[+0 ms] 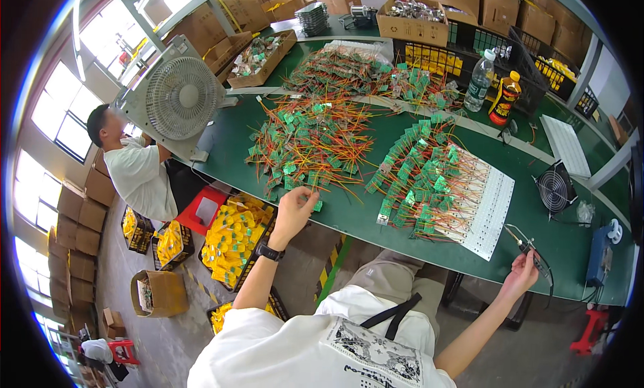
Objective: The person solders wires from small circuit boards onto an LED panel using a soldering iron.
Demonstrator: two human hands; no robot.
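- Head view: left hand [293, 210] at near edge of green table [362, 217], fingers pinched on one small green circuit board [316, 205] at the rim of the loose pile of boards with orange and yellow wires [308, 143].
- Board: tiny green square, wire tails too small to tell.
- Right hand [523, 272] closed around a soldering iron [530, 248], tip pointing up-left, just off a white LED strip panel [493, 210].
- Second batch of wired boards [419, 180] lies in rows across that panel.
- Third pile [365, 72] further back.
- Black crate [238, 244] under table holds yellow parts; smaller crate [171, 244] beside it, the same.
- Cardboard box [412, 19] at far edge holds shiny metal parts.
- Open carton [157, 293] on floor, contents unclear.
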